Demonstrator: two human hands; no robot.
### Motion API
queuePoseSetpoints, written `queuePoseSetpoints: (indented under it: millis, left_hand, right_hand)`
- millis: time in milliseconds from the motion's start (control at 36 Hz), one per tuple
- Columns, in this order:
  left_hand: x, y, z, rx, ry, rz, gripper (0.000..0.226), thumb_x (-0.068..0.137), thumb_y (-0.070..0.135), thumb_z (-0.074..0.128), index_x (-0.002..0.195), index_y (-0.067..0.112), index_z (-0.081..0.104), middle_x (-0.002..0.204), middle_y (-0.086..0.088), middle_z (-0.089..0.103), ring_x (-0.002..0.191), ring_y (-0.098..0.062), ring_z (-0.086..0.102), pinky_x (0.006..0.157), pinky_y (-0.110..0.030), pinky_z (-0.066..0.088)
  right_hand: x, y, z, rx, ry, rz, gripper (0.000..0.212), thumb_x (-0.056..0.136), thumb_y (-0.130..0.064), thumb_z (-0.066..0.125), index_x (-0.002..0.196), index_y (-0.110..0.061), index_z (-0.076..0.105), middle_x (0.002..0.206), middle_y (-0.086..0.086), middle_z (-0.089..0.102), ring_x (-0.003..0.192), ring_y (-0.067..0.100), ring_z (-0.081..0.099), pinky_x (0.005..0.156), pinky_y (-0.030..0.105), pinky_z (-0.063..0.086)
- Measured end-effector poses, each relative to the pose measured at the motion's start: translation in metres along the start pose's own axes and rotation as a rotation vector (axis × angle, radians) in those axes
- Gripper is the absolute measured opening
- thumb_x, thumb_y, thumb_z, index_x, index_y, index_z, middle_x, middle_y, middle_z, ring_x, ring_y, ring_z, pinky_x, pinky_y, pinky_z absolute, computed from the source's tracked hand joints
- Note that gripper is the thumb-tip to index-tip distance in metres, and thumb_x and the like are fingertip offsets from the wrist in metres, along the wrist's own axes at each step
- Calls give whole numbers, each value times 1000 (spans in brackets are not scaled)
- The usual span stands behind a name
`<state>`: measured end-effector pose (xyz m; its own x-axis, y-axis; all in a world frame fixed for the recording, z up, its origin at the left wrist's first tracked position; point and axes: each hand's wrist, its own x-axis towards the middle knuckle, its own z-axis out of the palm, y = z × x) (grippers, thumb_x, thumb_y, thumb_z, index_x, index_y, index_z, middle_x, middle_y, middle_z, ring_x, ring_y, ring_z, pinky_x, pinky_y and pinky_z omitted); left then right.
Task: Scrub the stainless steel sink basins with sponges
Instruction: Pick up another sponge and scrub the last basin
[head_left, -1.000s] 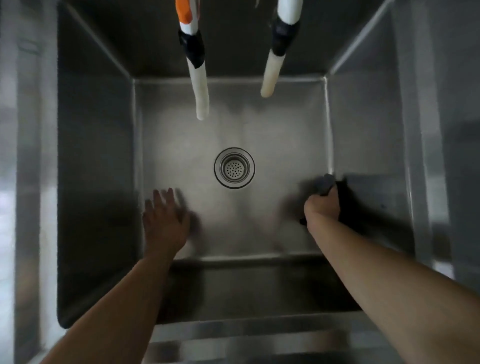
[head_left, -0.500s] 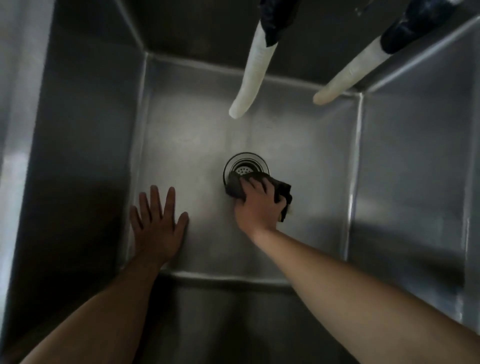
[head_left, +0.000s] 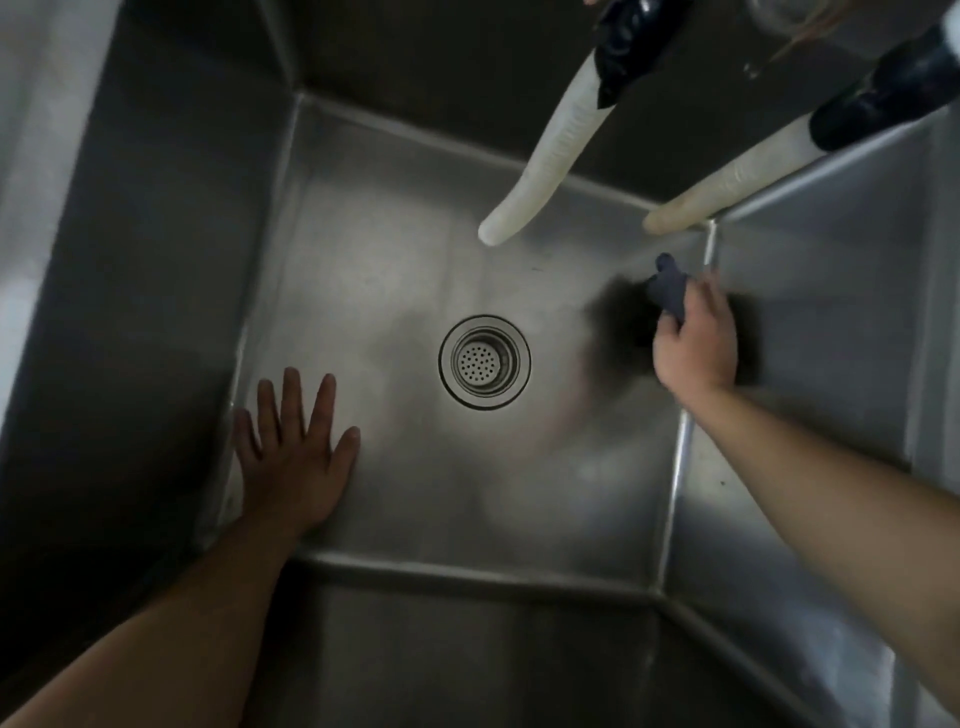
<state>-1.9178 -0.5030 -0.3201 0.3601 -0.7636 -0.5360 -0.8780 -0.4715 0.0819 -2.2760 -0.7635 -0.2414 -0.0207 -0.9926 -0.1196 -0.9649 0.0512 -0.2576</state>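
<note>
Two hands: left hand (head_left: 296, 457) flat on basin (head_left: 395, 249); right hand (head_left: 693, 343) grips one sponge (head_left: 667, 288); two hoses (head_left: 550, 150).

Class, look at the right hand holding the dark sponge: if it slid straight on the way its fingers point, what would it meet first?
Probably the basin's far right corner, where the back and right walls meet. The right hand grips the sponge just short of it; depth is uncertain.

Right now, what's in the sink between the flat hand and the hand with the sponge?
The round drain strainer, seen from the head camera. It sits on the sink floor between the left hand and the right hand gripping the dark sponge.
</note>
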Motion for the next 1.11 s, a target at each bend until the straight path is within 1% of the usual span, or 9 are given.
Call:
queuePoseSetpoints:
  millis: [111,222,333,500,694,833,917,1028,1111]
  left_hand:
    - [1,0,2,12,10,-2,72,91,75,0,155,44,-12,161,7,-31,145,-16,-37,110,-36,-34]
    - [1,2,2,16,12,-7,72,93,74,3,157,42,-7,164,5,-26,147,-16,-34,112,-36,-32]
    - [-1,3,2,13,23,-9,71,94,72,7,158,41,-3,165,4,-23,148,-17,-31,114,-37,-30]
    - [0,2,6,20,58,-11,71,95,72,8,157,42,-5,164,5,-25,148,-18,-31,113,-38,-30]
    - [-1,2,3,11,28,-20,71,92,74,2,155,45,-12,161,6,-32,146,-17,-36,111,-38,-32]
    - [-3,3,0,-5,5,-23,70,93,73,7,155,45,-8,163,6,-25,147,-17,-33,113,-39,-29]
    - [-3,3,-1,-5,1,-25,70,92,74,5,155,46,-9,163,7,-26,147,-17,-34,113,-39,-30]
    - [-2,5,0,-2,20,-22,71,90,75,-1,152,47,-17,160,7,-33,145,-17,-37,111,-39,-33]
    - [-1,4,0,-8,22,-16,71,88,76,-4,149,48,-24,158,7,-38,143,-18,-41,109,-40,-35]
  right_hand:
    - [8,-1,37,-260,-174,-119,66,92,-50,52,151,-25,35,161,6,29,148,29,25,116,48,25]
    - [23,3,48,-393,-179,-130,74,89,-74,26,152,-35,22,160,4,28,146,28,26,109,55,27]
    - [31,15,45,-386,-215,-171,81,90,-77,21,157,-34,4,166,3,13,152,28,13,120,53,17]
    - [-4,-38,81,-188,-136,185,84,93,-70,21,159,-22,-1,167,10,4,153,31,7,120,55,14]
    - [-74,-91,104,-243,-201,-332,73,97,-57,30,159,-23,15,165,10,18,151,33,16,119,51,18]
    - [-91,-66,98,-211,-255,-491,67,97,-53,32,158,-30,16,166,3,16,151,27,17,119,45,19]
    - [-104,-34,89,-176,-238,-303,68,97,-53,32,158,-33,12,167,-1,13,153,22,14,119,42,15]
    - [-85,-11,79,-134,-88,297,67,102,-50,35,159,-24,10,166,7,13,153,27,14,120,48,15]
    - [-33,-20,72,-143,-5,435,67,102,-53,31,159,-25,9,166,9,13,153,27,9,122,47,9]
